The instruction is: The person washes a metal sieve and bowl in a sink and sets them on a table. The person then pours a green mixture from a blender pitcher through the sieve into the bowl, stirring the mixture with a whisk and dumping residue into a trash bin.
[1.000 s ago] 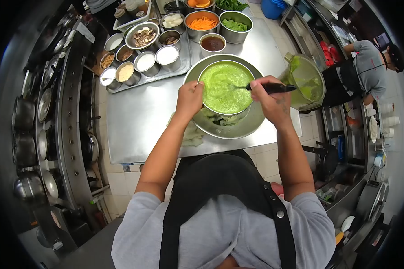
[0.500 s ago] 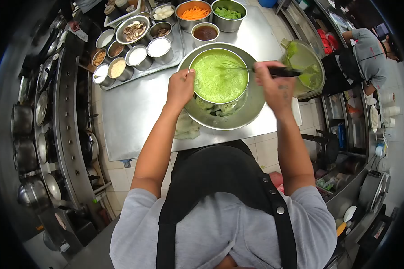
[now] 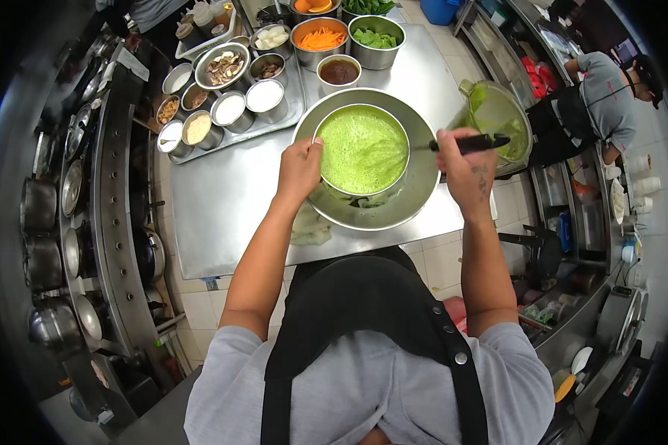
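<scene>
Inside wide bowl [image 3: 424, 174], metal pot [image 3: 363, 196], green liquid [image 3: 360, 148]

A commercial-looking kitchen all around us, a bare-metal worktable [image 3: 215, 200] in the middle, metal tubs [image 3: 378, 58] of shredded carrot [image 3: 321, 39] and leafy greens [image 3: 375, 38], sliced mushrooms [image 3: 224, 68] nearby, frothy green liquid [image 3: 360, 144], pots [image 3: 42, 259] lined along one side, an aproned co-worker [image 3: 607, 93] by steel shelving [image 3: 490, 55]

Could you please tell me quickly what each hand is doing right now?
Left hand: closed, holding the rim of the metal pot of green liquid.
Right hand: closed, holding the black-handled whisk.
</scene>
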